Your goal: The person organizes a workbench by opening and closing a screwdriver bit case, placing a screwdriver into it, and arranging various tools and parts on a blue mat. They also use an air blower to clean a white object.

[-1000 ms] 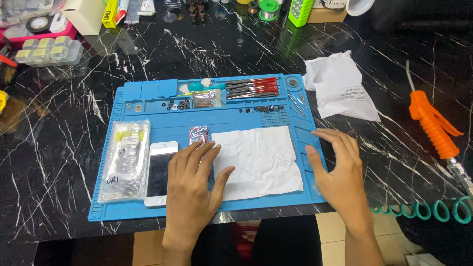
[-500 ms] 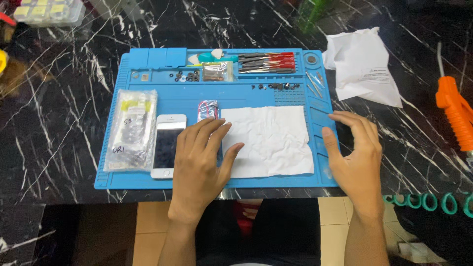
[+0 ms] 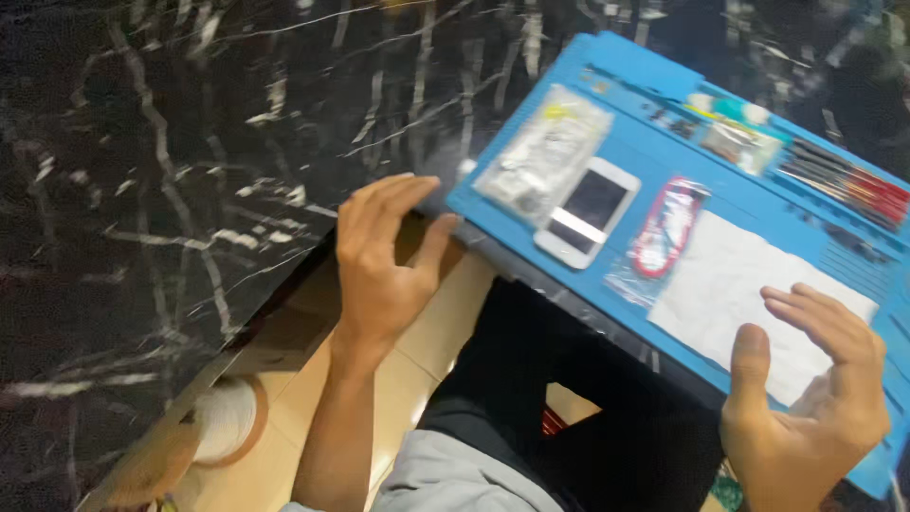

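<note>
Moved: left hand [image 3: 379,256] has left the blue mat [image 3: 607,133] for the table edge [image 3: 284,294]
Left fingers: loosely spread, empty
Right hand [image 3: 806,398]: fingers apart, empty, over white paper [image 3: 730,284]
Nearby: phone [image 3: 588,210]

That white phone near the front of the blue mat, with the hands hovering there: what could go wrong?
The white phone lies loose near the front edge of the blue mat, which reaches the table edge above the person's lap; a nudge might slide it off. The left hand rests at the mat's corner and could shift the mat. The right hand hovers over the white paper and might sweep it.
</note>
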